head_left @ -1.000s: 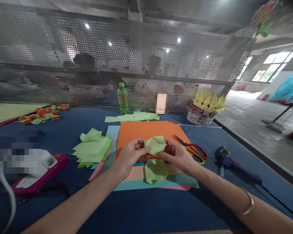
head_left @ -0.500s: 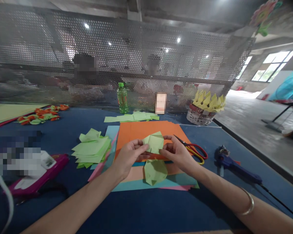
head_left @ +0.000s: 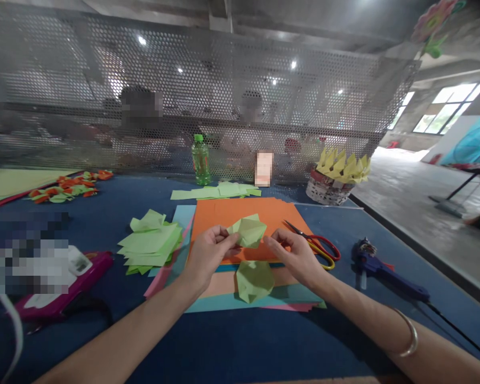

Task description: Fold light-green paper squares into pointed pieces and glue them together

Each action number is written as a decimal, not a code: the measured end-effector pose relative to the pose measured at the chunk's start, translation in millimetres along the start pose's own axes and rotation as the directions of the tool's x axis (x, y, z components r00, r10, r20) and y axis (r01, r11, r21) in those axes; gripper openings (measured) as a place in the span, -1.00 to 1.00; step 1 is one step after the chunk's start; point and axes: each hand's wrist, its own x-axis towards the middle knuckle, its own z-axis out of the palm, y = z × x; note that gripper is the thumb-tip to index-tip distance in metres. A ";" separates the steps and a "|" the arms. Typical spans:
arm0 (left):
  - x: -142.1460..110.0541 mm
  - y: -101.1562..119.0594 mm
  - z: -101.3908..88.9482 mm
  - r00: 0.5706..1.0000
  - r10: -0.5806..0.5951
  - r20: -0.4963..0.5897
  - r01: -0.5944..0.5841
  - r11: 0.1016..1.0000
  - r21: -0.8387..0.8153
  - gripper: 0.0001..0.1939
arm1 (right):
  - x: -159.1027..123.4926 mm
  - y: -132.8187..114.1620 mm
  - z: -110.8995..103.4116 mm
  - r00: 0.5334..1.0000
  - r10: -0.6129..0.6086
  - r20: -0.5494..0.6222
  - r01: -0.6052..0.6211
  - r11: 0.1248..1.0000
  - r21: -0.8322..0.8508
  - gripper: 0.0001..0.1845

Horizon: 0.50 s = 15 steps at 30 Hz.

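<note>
Paper folding looks to be midway on the piece in hand, from where I'm standing. The left hand (head_left: 214, 250) pinches the left edge of a creased green paper (head_left: 248, 231) between thumb and fingers, holding it up near the middle of the frame, over the orange sheets (head_left: 244, 210). The right hand (head_left: 298, 256) is at the paper's right edge, thumb and forefinger held close together in a narrow gap; I can't tell whether they touch it.

Creases and pointed corners already show on that piece, but it bulges and isn't pressed flat, so I'd judge its shaping unfinished. Just below the hands, a second green piece (head_left: 255, 281) lies on the coloured sheets (head_left: 202, 305) at lower centre, its corners bent too; whether it counts as finished is hard to say from here.

Plenty seems left: a pile of green squares (head_left: 150, 246), left of centre, lies mostly flat and apparently uncreased. The scissors (head_left: 309, 238) lie right of centre and the glue gun (head_left: 396, 280) at lower right, both out of the hands, so no gluing or cutting is under way. A paper-rimmed basket (head_left: 330, 192) stands at the right, its yellow points already in a row.
</note>
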 end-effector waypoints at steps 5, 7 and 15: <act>1.1 -2.2 0.7 0.999 0.036 -0.020 -0.036 0.999 0.023 -0.67 | -5.1 -3.9 3.4 0.998 0.008 0.066 -0.010 0.999 0.033 -0.44; 0.3 -2.9 2.0 0.999 0.046 -0.018 -0.045 0.998 0.033 -0.67 | -8.1 -5.9 5.3 0.995 0.020 0.102 -0.022 0.999 0.026 -0.44; -4.4 -3.5 5.9 0.997 0.057 0.043 -0.059 0.997 0.055 -0.66 | -7.6 -3.1 7.1 0.992 0.086 0.096 -0.086 0.996 -0.003 -0.51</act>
